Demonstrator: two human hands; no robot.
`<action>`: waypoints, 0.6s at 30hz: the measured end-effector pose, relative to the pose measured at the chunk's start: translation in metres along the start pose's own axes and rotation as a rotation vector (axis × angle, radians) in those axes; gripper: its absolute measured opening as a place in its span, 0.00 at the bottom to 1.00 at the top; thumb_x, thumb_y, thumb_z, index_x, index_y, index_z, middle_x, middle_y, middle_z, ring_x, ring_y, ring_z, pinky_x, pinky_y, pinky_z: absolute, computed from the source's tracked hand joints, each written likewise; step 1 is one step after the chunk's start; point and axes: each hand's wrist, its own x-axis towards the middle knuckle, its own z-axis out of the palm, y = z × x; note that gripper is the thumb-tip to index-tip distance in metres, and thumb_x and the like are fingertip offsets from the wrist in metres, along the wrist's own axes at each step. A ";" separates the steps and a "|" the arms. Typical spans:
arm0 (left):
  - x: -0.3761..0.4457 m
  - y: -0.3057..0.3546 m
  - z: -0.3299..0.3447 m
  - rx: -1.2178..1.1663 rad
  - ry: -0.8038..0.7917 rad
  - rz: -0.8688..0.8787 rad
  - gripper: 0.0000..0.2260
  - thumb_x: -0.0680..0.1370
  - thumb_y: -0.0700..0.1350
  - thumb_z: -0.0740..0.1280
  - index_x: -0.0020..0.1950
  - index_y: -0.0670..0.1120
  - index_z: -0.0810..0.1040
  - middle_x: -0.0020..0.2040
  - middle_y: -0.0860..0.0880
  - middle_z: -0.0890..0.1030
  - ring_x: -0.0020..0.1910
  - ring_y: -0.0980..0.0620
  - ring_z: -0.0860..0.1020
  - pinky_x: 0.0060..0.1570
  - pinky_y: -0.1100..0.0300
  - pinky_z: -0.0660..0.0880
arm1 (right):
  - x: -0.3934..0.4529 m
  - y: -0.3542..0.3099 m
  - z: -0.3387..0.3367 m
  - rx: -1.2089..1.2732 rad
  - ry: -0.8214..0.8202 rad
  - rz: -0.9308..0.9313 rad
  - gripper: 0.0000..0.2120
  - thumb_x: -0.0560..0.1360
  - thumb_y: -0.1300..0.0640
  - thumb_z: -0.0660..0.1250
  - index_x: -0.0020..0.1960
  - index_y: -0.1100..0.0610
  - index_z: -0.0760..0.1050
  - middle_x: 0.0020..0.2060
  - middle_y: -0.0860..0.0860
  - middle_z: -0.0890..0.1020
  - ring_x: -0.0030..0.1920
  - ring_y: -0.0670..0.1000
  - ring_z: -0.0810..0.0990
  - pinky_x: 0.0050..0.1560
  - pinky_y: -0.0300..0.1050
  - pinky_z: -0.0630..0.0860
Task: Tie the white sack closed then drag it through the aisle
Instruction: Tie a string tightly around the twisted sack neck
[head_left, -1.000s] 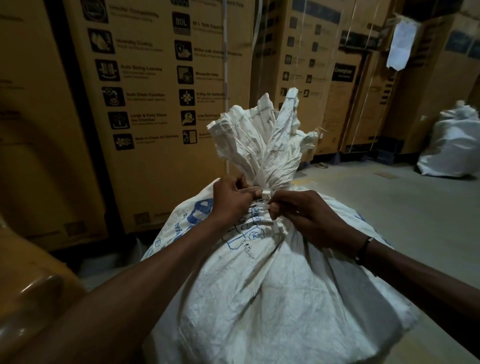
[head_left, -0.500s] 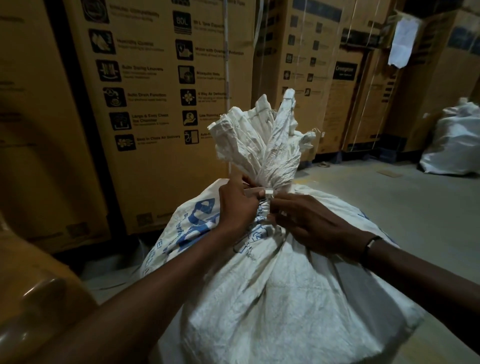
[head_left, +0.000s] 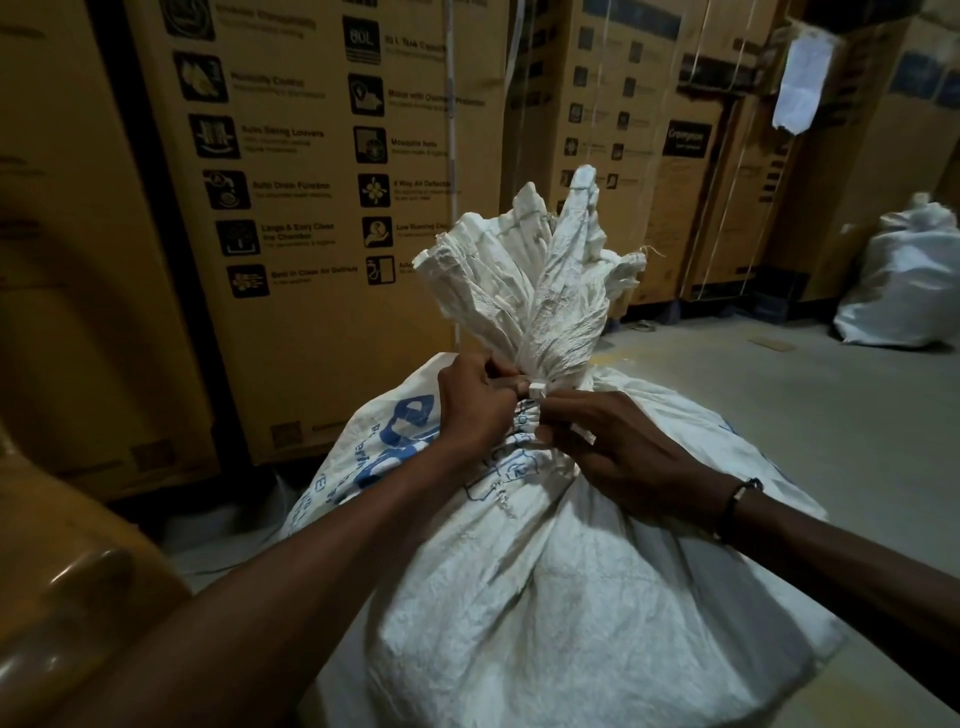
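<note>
Head view: fingers of the left hand curl around a white strap cinched about the neck of the sack. The right hand, just right of the neck, pinches the strap's loose end between thumb and fingertips; a dark band circles its wrist. Above the strap, the gathered mouth of the sack fans upward in crumpled folds. Below it, the filled body bulges toward the camera, blue print showing left of the neck. The sack stands on the floor. Cartons printed with icons rise behind and left of the sack. A second sack sits well apart to its right, against the far cartons.
</note>
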 end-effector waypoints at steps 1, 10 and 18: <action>0.001 -0.001 0.000 0.001 -0.002 0.001 0.06 0.69 0.36 0.78 0.39 0.46 0.85 0.37 0.53 0.84 0.38 0.61 0.81 0.37 0.69 0.74 | 0.000 -0.001 0.000 0.002 0.002 -0.001 0.09 0.83 0.63 0.67 0.44 0.59 0.76 0.38 0.49 0.77 0.38 0.51 0.75 0.41 0.38 0.68; 0.007 -0.006 -0.010 -0.088 -0.052 -0.028 0.08 0.71 0.39 0.80 0.38 0.47 0.83 0.37 0.50 0.86 0.42 0.51 0.85 0.44 0.55 0.81 | 0.005 0.012 -0.013 0.103 0.052 0.112 0.11 0.84 0.55 0.69 0.43 0.58 0.81 0.35 0.46 0.80 0.36 0.39 0.78 0.40 0.32 0.70; 0.003 -0.004 -0.019 -0.049 -0.026 -0.010 0.05 0.71 0.43 0.78 0.39 0.49 0.83 0.37 0.52 0.86 0.41 0.55 0.84 0.41 0.60 0.79 | 0.010 0.016 -0.001 0.204 0.336 0.191 0.07 0.73 0.58 0.81 0.49 0.59 0.86 0.42 0.50 0.88 0.40 0.50 0.88 0.44 0.51 0.86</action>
